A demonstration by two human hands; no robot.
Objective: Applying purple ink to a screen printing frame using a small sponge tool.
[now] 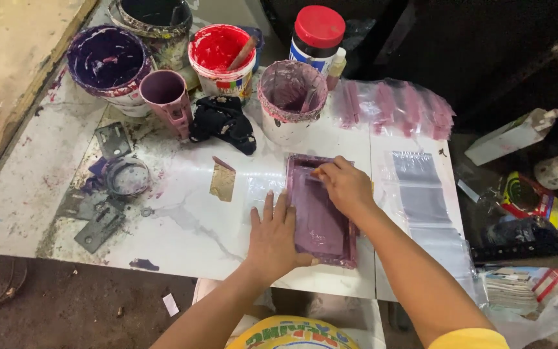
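A purple-stained rectangular screen frame [321,210] is laid flat at lower centre, its long axis running from the upper frame toward the bottom edge. It is pressed flat by the open left hand [274,238]; a small squeegee [316,173] is gripped by the right hand [345,185]. Paint pots [290,97] are ranged above, plastic bags [421,190] to the right.
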